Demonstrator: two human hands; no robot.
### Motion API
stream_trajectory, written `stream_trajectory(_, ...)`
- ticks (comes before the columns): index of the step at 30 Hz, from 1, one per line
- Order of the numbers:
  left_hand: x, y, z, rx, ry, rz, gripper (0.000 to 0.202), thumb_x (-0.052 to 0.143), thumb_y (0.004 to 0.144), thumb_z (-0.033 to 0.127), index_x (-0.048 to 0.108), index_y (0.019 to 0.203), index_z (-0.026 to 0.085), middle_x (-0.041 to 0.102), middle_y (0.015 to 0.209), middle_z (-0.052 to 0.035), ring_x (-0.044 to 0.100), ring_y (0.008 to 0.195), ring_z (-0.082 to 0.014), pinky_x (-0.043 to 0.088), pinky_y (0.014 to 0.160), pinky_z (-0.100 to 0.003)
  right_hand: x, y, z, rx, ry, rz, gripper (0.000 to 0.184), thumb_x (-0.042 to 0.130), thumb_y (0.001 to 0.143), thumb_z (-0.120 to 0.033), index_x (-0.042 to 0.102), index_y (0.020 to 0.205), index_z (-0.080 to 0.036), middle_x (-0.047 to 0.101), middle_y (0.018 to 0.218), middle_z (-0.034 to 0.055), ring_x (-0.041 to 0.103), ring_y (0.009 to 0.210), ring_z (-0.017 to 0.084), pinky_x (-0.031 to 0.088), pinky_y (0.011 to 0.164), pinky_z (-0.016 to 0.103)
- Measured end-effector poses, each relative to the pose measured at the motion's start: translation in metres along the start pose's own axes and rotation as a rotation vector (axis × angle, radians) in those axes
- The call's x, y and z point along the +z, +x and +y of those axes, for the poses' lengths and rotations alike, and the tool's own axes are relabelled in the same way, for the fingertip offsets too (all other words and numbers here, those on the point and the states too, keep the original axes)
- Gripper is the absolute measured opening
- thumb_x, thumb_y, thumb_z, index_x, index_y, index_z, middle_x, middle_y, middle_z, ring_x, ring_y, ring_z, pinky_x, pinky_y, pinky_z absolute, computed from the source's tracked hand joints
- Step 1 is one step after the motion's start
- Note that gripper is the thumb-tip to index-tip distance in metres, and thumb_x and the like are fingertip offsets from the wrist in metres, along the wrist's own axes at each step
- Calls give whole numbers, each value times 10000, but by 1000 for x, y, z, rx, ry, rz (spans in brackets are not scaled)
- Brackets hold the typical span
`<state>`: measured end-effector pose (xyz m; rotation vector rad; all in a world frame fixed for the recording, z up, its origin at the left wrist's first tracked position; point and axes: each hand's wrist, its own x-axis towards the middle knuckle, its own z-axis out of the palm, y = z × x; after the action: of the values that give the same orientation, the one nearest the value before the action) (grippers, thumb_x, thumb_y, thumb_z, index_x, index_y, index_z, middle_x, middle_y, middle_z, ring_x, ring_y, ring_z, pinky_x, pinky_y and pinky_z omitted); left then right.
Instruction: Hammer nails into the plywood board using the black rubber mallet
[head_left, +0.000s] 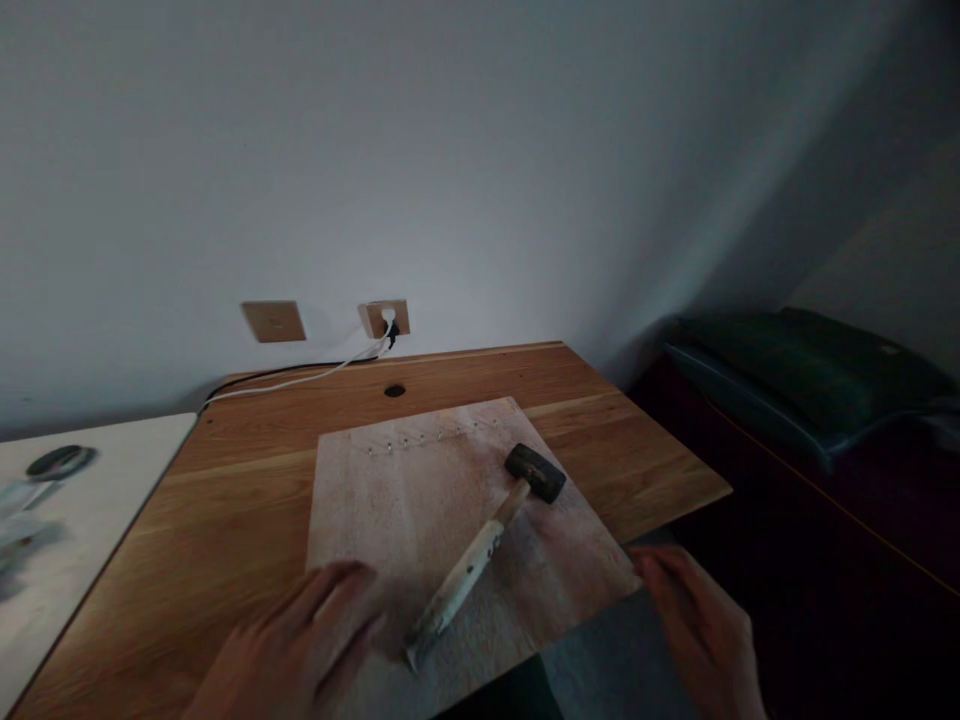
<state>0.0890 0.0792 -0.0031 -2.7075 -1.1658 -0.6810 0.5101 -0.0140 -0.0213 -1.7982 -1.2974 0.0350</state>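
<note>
In the head view, a wooden desk (pixel 660 460) stands against a pale wall (pixel 465 180), and a flat board (pixel 405 520) lies on it, its near right corner jutting past the desk's near edge. On the board rests a hammer (pixel 469 565), set diagonally between the two hands: the dark head lies close to the board's right edge, the pale, worn handle runs toward the near edge, and its end is near the left fingertips. Neither hand holds it.

The left hand (pixel 300 640) is over the board's left edge, toward the near left corner, fingers loosely bent and partly spread, with nothing seen in its grasp; blur hides whether it touches the wood. The right hand (pixel 697 630) is at the board's near right corner, fingers curled; whether they grip that corner or only rest against it, I cannot tell. The hammer's head lies farther from the person than either hand.

Small shiny nails (pixel 440 436) stand in a row along the board's far edge, well apart from both hands. Beyond them, a round hole (pixel 394 391) sits near the desk's far edge, and a white table (pixel 142 470) adjoins its left edge.
</note>
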Motion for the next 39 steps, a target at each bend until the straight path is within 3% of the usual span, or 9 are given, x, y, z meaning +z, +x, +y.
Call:
stream_trajectory(5, -3, 119, -33, -189, 53, -265, 292, 490, 1004, 124, 677, 1220, 183, 698, 1278, -141, 684, 1207, -292, 598, 978, -428, 37, 113, -76, -317, -75, -211, 299, 522, 1044, -419, 739, 986, -222, 780, 922, 84, 732, 817, 235, 591, 787, 343)
stream_trajectory(8, 4, 158, -59, -231, 63, -487, 321, 543, 942, 76, 679, 1227, 138, 672, 1278, -179, 683, 1187, -332, 577, 929, -436, 73, 166, -104, -387, -368, -503, 238, 512, 1053, -233, 711, 1153, -151, 778, 1076, 102, 733, 933, 199, 562, 878, 302)
stream_trajectory(11, 8, 177, -82, -186, -29, -622, 322, 544, 886, 43, 706, 1142, 152, 733, 1144, -129, 728, 1026, -278, 546, 840, -361, 107, 194, -113, -400, -476, -634, 177, 615, 1023, -229, 741, 1104, -135, 786, 1087, 113, 737, 1017, 221, 538, 936, 311)
stream_trajectory(15, 8, 193, -99, -115, -108, -687, 298, 573, 786, 32, 719, 996, 184, 761, 926, -50, 719, 854, -222, 476, 710, -292, 133, 201, -113, -340, -621, -702, 238, 657, 1014, -303, 777, 1045, -99, 788, 1104, 196, 753, 1059, 311, 554, 924, 385)
stream_trajectory(19, 6, 202, -103, -85, -107, -706, 323, 599, 742, 37, 712, 994, 205, 753, 870, -18, 699, 771, -199, 428, 640, -273, 139, 197, -116, -310, -710, -727, 278, 598, 1032, -287, 795, 1047, -92, 789, 1128, 233, 763, 1066, 327, 566, 899, 390)
stream_trajectory(26, 3, 203, -99, -98, -87, -613, 168, 644, 801, 106, 711, 934, 186, 765, 886, -38, 720, 808, -203, 446, 668, -273, 143, 197, -115, -339, -742, -740, 245, 584, 1004, -226, 809, 1035, -134, 809, 1093, 175, 770, 1023, 276, 545, 839, 311)
stream_trajectory(29, 2, 201, -95, -98, -72, -608, 206, 653, 821, 106, 736, 990, 190, 784, 942, -52, 734, 841, -215, 461, 684, -281, 145, 198, -114, -366, -734, -751, 253, 583, 1021, -254, 805, 1032, -135, 805, 1088, 177, 762, 1020, 273, 530, 832, 303)
stream_trajectory(33, 4, 199, -88, -70, -18, -624, 282, 628, 841, 54, 745, 1067, 177, 792, 1063, -97, 745, 954, -254, 490, 746, -313, 146, 202, -116, -430, -688, -778, 262, 542, 1004, -149, 796, 1066, -122, 799, 1109, 168, 746, 1029, 258, 506, 863, 301)
stream_trajectory(39, 13, 196, -82, -13, 7, -611, 206, 625, 854, 37, 728, 955, 184, 776, 1065, -99, 735, 976, -266, 505, 793, -332, 156, 203, -121, -524, -605, -873, 196, 624, 1018, -195, 808, 1080, -166, 819, 1073, 95, 743, 1004, 204, 479, 882, 253)
